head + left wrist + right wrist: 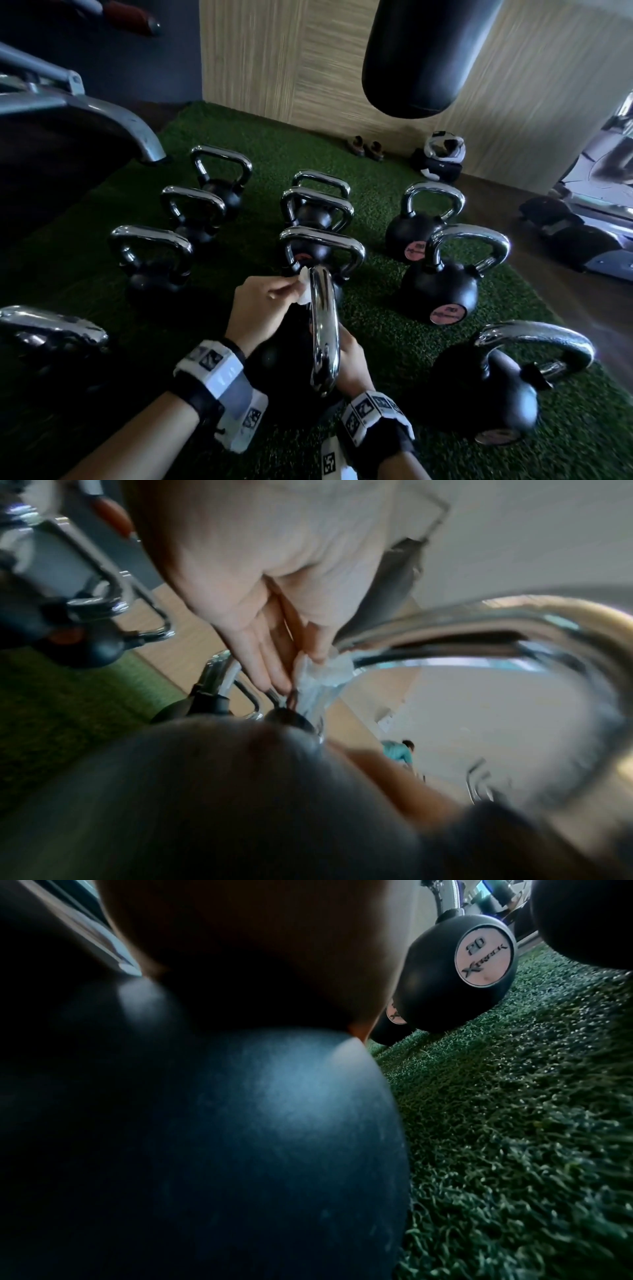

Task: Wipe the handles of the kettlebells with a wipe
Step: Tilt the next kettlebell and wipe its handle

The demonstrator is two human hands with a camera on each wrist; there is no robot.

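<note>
The nearest kettlebell has a black ball (240,1150) and a chrome handle (323,329) that runs away from me. My left hand (291,291) pinches a crumpled white wipe (303,291) against the far end of that handle, where it bends down. The left wrist view shows the same pinch: the left hand (298,669) holds the wipe (322,674) on the handle (479,620). My right hand (349,359) lies against the ball's right side, just under the handle. Its fingers are hidden, and only a dark palm (240,961) shows on the ball.
Several other chrome-handled kettlebells (442,284) stand on green turf (394,342), one with a pale "20" label (484,958). A black punch bag (421,54) hangs ahead. A grey machine frame (102,116) stands left, another machine (589,219) right, shoes (366,145) by the wall.
</note>
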